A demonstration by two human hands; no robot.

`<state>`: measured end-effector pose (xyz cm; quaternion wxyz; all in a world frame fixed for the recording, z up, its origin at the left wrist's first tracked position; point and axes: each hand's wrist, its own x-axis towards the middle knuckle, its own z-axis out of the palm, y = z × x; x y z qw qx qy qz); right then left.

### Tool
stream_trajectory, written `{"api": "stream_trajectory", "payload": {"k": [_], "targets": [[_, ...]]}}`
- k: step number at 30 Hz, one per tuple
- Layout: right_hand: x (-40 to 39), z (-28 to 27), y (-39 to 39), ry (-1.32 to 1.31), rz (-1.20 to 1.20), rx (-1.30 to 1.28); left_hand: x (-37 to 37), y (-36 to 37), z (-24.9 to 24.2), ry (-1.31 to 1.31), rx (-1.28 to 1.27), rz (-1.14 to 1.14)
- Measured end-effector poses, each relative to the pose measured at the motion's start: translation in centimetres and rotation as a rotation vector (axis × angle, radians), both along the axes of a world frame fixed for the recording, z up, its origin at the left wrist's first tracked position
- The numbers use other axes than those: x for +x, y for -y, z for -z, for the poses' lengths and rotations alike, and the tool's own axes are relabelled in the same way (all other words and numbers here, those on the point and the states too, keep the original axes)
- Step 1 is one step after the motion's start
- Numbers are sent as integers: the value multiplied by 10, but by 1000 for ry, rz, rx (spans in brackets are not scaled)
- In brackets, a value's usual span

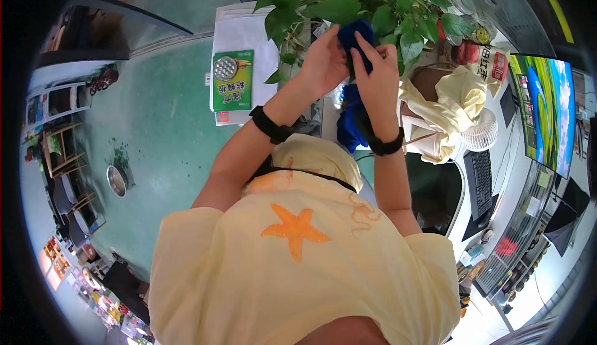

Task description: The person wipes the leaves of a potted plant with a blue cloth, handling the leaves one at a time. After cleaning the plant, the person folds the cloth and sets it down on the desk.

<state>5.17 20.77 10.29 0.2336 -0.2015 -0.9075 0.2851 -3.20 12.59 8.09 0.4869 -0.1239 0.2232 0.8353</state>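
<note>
Up among the plant leaves, a dark blue cloth (356, 34) is bunched between my two hands. My left hand (326, 66) grips its left edge with curled fingers. From the right side, my right hand (377, 74) presses its fingers and thumb onto the cloth. Below the hands hangs a brighter blue cloth-like piece (352, 124), partly covered by my right wrist. The leafy green plant (336, 8) spreads just behind and around the hands, some leaves touching or close to them.
To the left, a green box (233, 96) with a round metal lid-like piece (225, 68) lies on white boxes. At right are pale yellow fabric (460, 96), a small white fan (480, 130), a keyboard (479, 183) and a monitor (547, 108). A metal bowl (116, 181) stands on the floor.
</note>
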Motion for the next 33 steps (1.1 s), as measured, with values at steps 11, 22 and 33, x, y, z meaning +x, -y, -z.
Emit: {"api": "stream_trajectory", "payload": {"k": [11, 22, 33], "targets": [[53, 13, -21, -26, -223, -262, -12, 7, -2, -244, -36, 78], [71, 2, -43, -689, 200, -1087, 25, 33, 44, -401, -456, 329], [78, 28, -22, -200, 319, -434, 29, -22, 64, -1209, -713, 181]]}}
